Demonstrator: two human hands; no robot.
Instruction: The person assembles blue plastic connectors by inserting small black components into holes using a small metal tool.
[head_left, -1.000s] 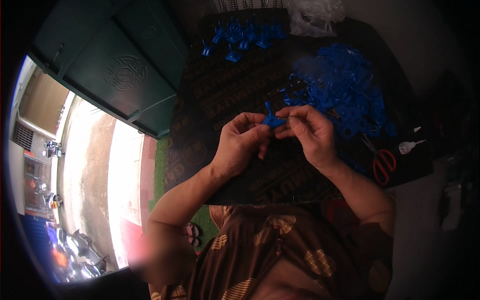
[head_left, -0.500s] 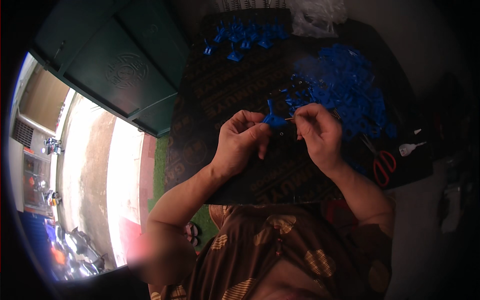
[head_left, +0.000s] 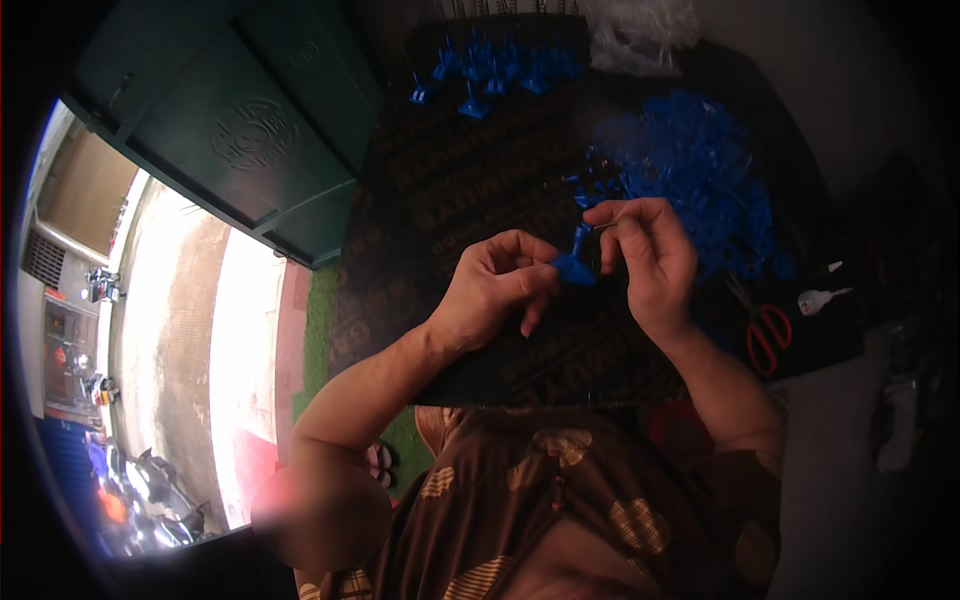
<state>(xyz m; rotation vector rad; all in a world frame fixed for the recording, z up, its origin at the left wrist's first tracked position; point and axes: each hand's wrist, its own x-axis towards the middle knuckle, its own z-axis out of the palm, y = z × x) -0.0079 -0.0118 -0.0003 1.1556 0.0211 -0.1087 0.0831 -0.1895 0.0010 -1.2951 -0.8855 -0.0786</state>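
Note:
Over the dark board tabletop (head_left: 450, 210), my left hand (head_left: 490, 290) pinches the base of a small blue plastic part (head_left: 575, 268) between thumb and fingers. The part has a flat, flared base and a narrow post that points up and slightly right. At the top of that post are the fingertips of my right hand (head_left: 655, 262), closed in a pinch on a thin metal pin (head_left: 603, 221). Only a short bit of the pin shows, and I cannot tell whether it sits inside the post.
A heap of loose blue plastic pieces (head_left: 700, 170) lies beyond my right hand. Several similar blue parts (head_left: 490, 75) stand at the far left. Red-handled scissors (head_left: 768, 335) and a small white bottle (head_left: 820, 300) lie at right. A clear plastic bag (head_left: 645, 35) sits at the back.
The blue part has moved right and slightly nearer in my left hand. My right hand has shifted from beside its base to the top of its post.

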